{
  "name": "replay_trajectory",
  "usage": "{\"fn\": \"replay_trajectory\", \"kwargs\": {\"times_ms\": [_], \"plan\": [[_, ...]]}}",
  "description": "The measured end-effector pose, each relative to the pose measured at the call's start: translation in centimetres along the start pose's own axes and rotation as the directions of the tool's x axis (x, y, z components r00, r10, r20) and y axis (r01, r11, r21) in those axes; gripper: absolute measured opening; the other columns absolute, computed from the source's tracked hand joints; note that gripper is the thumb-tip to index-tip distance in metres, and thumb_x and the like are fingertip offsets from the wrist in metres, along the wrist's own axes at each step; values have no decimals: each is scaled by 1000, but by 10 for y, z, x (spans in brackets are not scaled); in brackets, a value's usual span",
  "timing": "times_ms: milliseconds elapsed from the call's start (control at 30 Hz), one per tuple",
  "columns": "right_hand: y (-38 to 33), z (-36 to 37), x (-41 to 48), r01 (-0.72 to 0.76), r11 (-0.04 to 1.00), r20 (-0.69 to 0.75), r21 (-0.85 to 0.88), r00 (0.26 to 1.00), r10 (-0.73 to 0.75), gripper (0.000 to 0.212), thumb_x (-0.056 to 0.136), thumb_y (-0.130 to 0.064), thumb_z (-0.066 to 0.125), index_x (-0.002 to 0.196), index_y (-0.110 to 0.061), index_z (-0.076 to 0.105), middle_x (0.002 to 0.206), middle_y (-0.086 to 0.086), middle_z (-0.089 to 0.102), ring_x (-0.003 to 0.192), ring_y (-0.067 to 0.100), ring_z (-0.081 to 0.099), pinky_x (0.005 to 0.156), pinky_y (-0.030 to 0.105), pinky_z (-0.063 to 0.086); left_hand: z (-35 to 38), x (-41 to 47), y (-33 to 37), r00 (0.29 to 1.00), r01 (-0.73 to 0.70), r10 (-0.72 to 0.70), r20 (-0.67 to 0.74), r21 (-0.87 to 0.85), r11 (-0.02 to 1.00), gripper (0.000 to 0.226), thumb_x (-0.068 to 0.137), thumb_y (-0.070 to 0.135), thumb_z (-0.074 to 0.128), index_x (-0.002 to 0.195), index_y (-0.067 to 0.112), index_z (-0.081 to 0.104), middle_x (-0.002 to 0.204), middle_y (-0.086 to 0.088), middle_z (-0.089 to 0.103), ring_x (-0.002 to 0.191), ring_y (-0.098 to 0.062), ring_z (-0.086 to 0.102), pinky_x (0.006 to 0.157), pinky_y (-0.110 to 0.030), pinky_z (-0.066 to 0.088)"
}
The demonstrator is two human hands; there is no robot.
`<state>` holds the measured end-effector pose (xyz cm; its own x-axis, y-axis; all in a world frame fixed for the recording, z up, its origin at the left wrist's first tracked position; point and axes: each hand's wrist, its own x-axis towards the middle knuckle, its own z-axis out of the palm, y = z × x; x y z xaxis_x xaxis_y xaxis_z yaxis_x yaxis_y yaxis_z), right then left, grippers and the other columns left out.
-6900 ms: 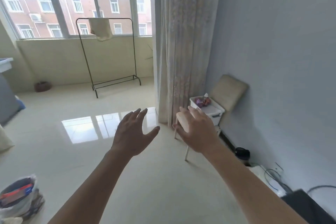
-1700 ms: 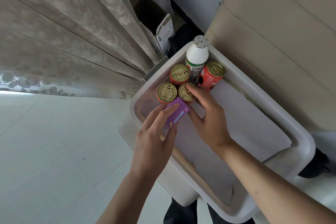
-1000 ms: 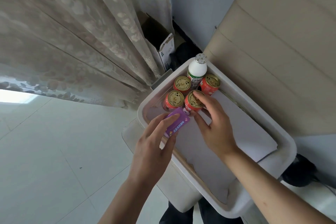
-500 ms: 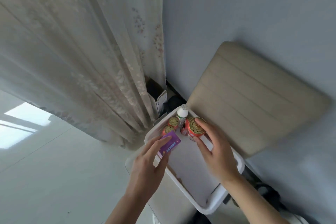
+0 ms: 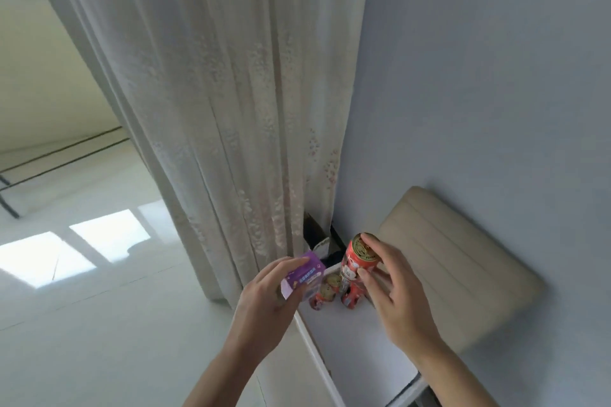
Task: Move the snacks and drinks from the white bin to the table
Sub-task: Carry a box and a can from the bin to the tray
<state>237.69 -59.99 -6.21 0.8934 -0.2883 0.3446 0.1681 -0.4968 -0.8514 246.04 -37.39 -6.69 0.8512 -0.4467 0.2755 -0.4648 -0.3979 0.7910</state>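
Observation:
My left hand (image 5: 264, 302) grips a small purple snack box (image 5: 302, 279), held above the left edge of the white bin (image 5: 350, 353). My right hand (image 5: 395, 294) holds a red drink can (image 5: 358, 263) with a gold top, raised above the bin. Below it, three more red cans (image 5: 330, 289) stand in the bin's far corner. The white bottle is hidden behind the raised can and my hands.
A pale patterned curtain (image 5: 231, 109) hangs just behind the bin. A beige cushion (image 5: 446, 261) leans on the grey wall (image 5: 496, 59) to the right. An open cardboard box (image 5: 315, 238) sits behind the bin. Glossy white floor (image 5: 82, 274) spreads to the left.
My right hand has lifted one red can up out of the group. My left hand has raised the purple box. The camera has tilted upward, away from the bin.

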Motion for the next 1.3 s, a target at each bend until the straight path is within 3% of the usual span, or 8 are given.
{"fn": "replay_trajectory", "kwargs": {"times_ms": [133, 267, 433, 633, 867, 1100, 1300], "plan": [[-20, 7, 10, 96, 992, 134, 82, 985, -106, 48, 98, -17, 60, 145, -26, 51, 139, -8, 55, 130, 17, 56, 102, 46, 53, -23, -29, 23, 990, 79, -73, -122, 42, 996, 48, 91, 17, 75, 123, 51, 63, 122, 39, 59, 112, 9, 59, 87, -18, 54], [-36, 22, 11, 139, 974, 282, 178, 941, -186, 48, 98, -13, 61, 143, -26, 53, 137, -10, 56, 129, 20, 57, 103, 47, 52, -43, -75, 41, 947, 196, -170, -274, 69, 978, 47, 90, 16, 77, 128, 40, 64, 123, 26, 65, 113, -3, 63, 88, -30, 58], [-55, 50, -9, 194, 935, 441, 297, 840, -315, 47, 97, -20, 61, 143, -26, 53, 136, -12, 56, 125, 18, 59, 102, 47, 52, -63, -149, 66, 851, 326, -252, -461, 87, 941, 43, 89, 15, 75, 126, 34, 66, 121, 22, 66, 111, -10, 66, 89, -33, 58], [-87, 108, -55, 183, 893, 573, 412, 710, -410, 46, 98, -26, 57, 142, -38, 51, 135, -11, 57, 125, 20, 59, 101, 51, 52, -79, -245, 90, 661, 508, -368, -654, 30, 861, 42, 88, 14, 76, 122, 36, 69, 119, 20, 69, 113, -11, 66, 95, -40, 56], [-160, 155, -124, 203, 810, 654, 550, 498, -569, 46, 98, -26, 57, 143, -33, 52, 135, -14, 56, 123, 16, 59, 97, 45, 55, -102, -350, 131, 412, 597, -371, -832, -61, 800, 42, 87, 14, 77, 119, 39, 69, 115, 20, 71, 112, -10, 67, 96, -41, 55], [-236, 185, -233, 223, 734, 674, 641, 292, -678, 52, 99, -9, 62, 142, -35, 53, 136, -19, 54, 124, 14, 58, 98, 42, 55, -111, -483, 179, 192, 663, -339, -921, -134, 736, 40, 88, 17, 78, 119, 39, 69, 114, 23, 71, 110, -7, 67, 96, -39, 56], [-296, 185, -354, 212, 684, 675, 698, 125, -727, 45, 101, -15, 59, 142, -35, 54, 137, -17, 54, 127, 15, 56, 99, 42, 54, -100, -621, 225, 45, 736, -303, -952, -173, 654, 44, 87, 14, 78, 121, 39, 68, 118, 29, 66, 111, -1, 65, 96, -30, 54]]}}
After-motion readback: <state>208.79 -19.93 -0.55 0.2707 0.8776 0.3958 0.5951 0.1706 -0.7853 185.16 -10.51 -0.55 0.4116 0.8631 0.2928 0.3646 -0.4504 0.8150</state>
